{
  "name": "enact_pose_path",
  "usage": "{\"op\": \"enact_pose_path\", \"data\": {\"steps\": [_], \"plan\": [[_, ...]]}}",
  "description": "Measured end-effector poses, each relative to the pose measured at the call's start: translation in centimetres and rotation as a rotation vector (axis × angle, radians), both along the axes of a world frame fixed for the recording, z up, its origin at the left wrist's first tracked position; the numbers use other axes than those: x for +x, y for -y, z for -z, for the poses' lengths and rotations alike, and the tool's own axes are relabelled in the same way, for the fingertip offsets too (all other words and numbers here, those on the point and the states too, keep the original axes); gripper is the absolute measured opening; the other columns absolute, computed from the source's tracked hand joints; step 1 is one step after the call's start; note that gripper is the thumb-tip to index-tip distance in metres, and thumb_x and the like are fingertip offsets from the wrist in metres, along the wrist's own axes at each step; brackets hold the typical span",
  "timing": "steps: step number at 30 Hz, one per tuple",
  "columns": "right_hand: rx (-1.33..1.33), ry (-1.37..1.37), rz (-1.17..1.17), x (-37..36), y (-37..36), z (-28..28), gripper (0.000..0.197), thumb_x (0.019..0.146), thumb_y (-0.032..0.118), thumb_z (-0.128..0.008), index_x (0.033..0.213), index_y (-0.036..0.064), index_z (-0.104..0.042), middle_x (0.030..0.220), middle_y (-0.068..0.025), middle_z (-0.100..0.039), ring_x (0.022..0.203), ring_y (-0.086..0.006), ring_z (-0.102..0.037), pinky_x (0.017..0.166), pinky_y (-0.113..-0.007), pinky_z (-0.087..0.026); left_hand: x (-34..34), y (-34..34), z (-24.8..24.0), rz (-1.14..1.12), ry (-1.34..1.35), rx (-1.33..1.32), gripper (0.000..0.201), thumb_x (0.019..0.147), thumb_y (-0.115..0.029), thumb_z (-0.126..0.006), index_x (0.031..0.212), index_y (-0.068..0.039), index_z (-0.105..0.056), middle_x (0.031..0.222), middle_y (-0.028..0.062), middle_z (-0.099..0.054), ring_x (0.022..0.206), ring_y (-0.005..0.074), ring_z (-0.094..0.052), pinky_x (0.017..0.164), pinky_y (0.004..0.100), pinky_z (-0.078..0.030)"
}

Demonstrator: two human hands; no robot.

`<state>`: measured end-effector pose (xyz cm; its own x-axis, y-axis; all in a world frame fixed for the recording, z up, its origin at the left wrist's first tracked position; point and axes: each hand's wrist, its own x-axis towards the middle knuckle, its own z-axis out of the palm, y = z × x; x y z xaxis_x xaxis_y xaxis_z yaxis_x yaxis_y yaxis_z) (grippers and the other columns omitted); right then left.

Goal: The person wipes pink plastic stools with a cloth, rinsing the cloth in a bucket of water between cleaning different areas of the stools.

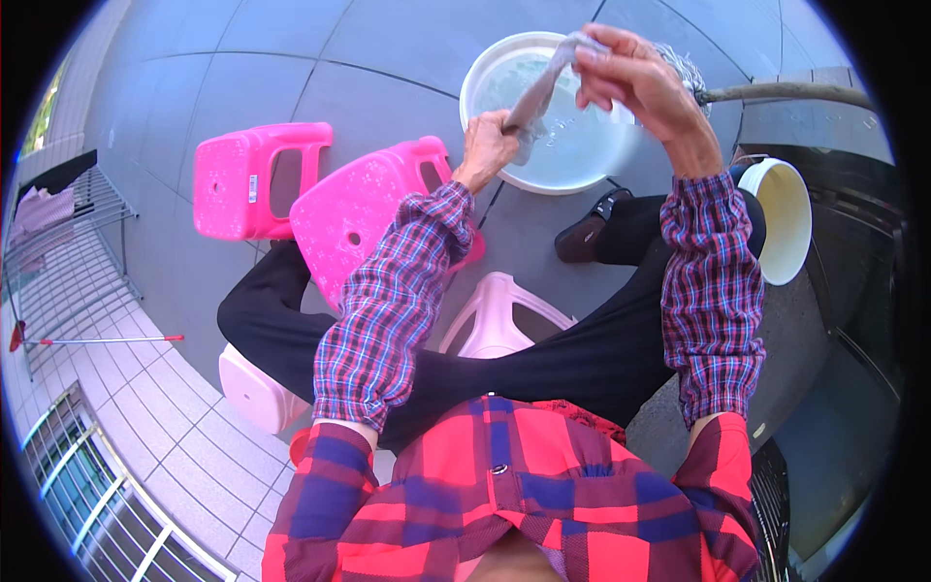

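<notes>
A wet-looking greyish cloth (549, 91) is stretched at a slant between my hands, above a round white basin (472, 80) of water. My left hand (488, 149) is closed round its lower end, near the basin's left rim. The upper end is pinched between the thumb and fingers of my right hand (642, 81), with the other fingers curled below. Small bubbles show on the water. Part of the basin's right side is hidden behind my right hand and wrist.
Bright pink stools (225, 186) stand left of my left forearm, and a pale pink stool (493, 328) is between my legs. A mop head (685, 70) with a wooden handle (790, 92) lies beyond my right hand. A cream bucket (784, 221) is beside my right knee.
</notes>
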<state>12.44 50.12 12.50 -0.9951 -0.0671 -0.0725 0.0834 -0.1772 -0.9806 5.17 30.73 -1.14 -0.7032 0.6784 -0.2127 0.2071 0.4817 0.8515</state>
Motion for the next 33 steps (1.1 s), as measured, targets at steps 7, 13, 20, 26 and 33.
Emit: {"op": "enact_pose_path", "data": {"steps": [7, 13, 20, 26, 33], "plan": [[1.496, 0.161, 0.325, 0.7, -5.7, 10.1, 0.047, 0.079, 0.019, -0.060, 0.121, 0.0047, -0.043, 0.085, -0.0154, -0.062, 0.072, -0.0221, -0.063, 0.057, -0.031, -0.053, -0.1, -2.8, -3.5, -0.272, 0.157, 0.301, 0.036, 0.076, -0.001, -0.053, 0.111, 0.001, -0.058, 0.072, 0.0100, -0.062, 0.064, 0.0112, -0.059, 0.058, 0.0239, -0.046], [0.197, 0.411, 0.293, -0.7, 3.2, 11.2, 0.022, 0.087, 0.013, -0.052, 0.106, 0.0027, -0.055, 0.079, -0.0023, -0.058, 0.071, -0.0104, -0.059, 0.076, -0.027, -0.052, 1.9, -3.3, -5.5, -0.337, 0.229, 0.421, 0.043, 0.074, -0.013, -0.066, 0.115, 0.000, -0.058, 0.066, -0.0035, -0.050, 0.056, 0.0036, -0.045, 0.045, 0.0203, -0.039], [1.099, 0.482, 0.355, 1.0, -0.3, 19.7, 0.028, 0.081, 0.017, -0.048, 0.105, 0.0080, -0.059, 0.081, -0.0199, -0.063, 0.071, -0.0329, -0.062, 0.065, -0.042, -0.046, 6.0, -2.2, -0.6, -0.346, 0.485, 0.437, 0.084, 0.074, -0.015, -0.060, 0.140, 0.004, -0.012, 0.136, 0.0261, -0.032, 0.130, 0.0310, -0.030, 0.105, 0.0358, -0.027], [1.087, 0.432, 0.058, 2.4, -0.9, 26.9, 0.032, 0.076, 0.015, -0.055, 0.104, -0.0015, -0.054, 0.093, -0.0261, -0.062, 0.089, -0.0419, -0.060, 0.078, -0.045, -0.045, 5.1, -1.5, -1.7, -0.488, 0.690, 0.364, 0.079, 0.080, -0.019, -0.056, 0.142, -0.003, -0.010, 0.143, 0.0228, -0.020, 0.133, 0.0314, -0.021, 0.107, 0.0384, -0.024], [0.305, 0.771, 0.249, 0.2, -3.2, 24.1, 0.028, 0.078, 0.010, -0.052, 0.105, 0.0033, -0.055, 0.089, -0.0053, -0.061, 0.080, -0.0196, -0.061, 0.070, -0.034, -0.049, 4.6, -4.5, 1.2, -0.708, 0.764, 0.393, 0.071, 0.090, -0.029, -0.044, 0.142, -0.003, -0.003, 0.146, 0.0209, -0.011, 0.136, 0.0316, -0.015, 0.110, 0.0385, -0.018]]}}
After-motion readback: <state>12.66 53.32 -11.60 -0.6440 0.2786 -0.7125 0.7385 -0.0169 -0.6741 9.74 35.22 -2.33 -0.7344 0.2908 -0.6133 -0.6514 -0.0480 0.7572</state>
